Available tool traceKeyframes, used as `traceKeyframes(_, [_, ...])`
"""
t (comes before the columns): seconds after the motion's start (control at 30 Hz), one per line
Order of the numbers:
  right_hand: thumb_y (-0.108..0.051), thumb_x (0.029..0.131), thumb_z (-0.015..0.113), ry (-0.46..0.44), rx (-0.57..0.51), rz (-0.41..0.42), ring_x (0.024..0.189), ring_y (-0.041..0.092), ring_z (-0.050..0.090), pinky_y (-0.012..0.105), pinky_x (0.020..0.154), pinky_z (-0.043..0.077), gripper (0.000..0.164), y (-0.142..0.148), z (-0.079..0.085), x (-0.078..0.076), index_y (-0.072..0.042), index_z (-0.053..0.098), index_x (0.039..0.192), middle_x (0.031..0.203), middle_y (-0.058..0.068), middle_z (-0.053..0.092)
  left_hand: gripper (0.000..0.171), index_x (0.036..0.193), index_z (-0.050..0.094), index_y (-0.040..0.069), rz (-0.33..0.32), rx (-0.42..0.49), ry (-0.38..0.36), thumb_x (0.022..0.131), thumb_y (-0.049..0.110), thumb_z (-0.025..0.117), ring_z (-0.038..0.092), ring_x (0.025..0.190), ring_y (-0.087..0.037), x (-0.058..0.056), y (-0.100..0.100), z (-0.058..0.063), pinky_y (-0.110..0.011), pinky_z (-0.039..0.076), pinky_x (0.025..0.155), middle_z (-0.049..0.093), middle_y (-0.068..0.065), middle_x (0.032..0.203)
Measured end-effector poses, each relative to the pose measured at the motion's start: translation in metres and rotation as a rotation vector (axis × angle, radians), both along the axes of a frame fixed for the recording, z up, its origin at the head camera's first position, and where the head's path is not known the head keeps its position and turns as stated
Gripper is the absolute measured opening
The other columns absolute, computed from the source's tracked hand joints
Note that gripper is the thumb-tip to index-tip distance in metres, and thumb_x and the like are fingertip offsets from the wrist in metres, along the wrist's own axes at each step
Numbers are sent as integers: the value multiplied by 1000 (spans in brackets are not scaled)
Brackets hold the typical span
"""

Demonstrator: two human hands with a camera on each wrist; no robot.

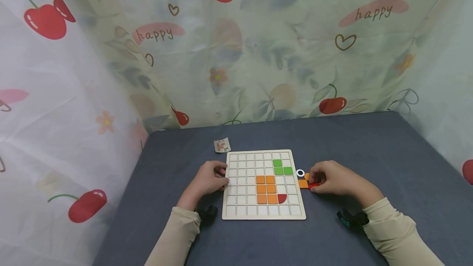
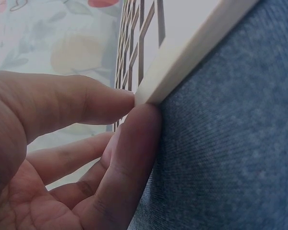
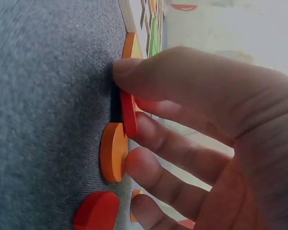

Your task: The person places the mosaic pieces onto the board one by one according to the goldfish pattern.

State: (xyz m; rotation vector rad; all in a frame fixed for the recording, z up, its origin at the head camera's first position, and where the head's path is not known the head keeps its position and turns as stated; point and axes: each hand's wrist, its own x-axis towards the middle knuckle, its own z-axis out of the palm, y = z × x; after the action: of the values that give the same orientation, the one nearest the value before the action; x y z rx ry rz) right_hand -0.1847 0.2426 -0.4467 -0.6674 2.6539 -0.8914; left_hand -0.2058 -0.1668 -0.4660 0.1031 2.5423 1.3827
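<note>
A pale wooden grid board (image 1: pixel 242 212) lies on the dark table. Its squares hold three green tiles (image 1: pixel 278 170), a block of orange tiles (image 1: pixel 266 189) and a red quarter-round tile (image 1: pixel 282 198). My left hand (image 1: pixel 207 180) pinches the board's left edge with thumb and forefinger; the left wrist view shows both fingertips at the rim. Off the board's right side, my right hand (image 1: pixel 332 179) pinches a red tile (image 3: pixel 128 112) between thumb and fingers. Close by it lie an orange square tile (image 1: pixel 303 184), a white ring (image 1: pixel 300 173) and an orange rounded tile (image 3: pixel 114 152).
A small patterned card (image 1: pixel 222 145) rests behind the board's far left corner. Another red tile (image 3: pixel 98 213) lies on the cloth near my right fingers. Printed fabric curtains (image 1: pixel 255 73) rise behind the table (image 1: pixel 351 143) and at both sides.
</note>
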Motion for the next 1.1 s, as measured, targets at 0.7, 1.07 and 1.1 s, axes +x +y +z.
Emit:
traceKeyframes(0.7, [-24,89,86,185,-1,122,72,7,57,21,61,50,9,-63,14,17,-25,79,94,87,-10,66,51,138,64,-4,-4,-7,9,89,2,75,69,73,-19,1,-1,1,-35,65,63,65,-17,110])
traceKeyframes(1.07, [-32,88,84,314,79,153,65,-1,48,20,55,43,12,-126,7,23,-31,73,84,73,-18,55,52,138,64,-3,-6,-10,5,88,3,75,70,74,-19,1,-1,1,-35,65,63,65,-16,110])
traceKeyframes(1.1, [-34,88,84,322,89,157,64,-1,48,20,55,42,13,-131,8,23,-30,73,83,72,-17,55,52,139,64,-3,-7,-9,7,88,2,75,70,74,-19,1,-1,1,-35,65,63,65,-16,110])
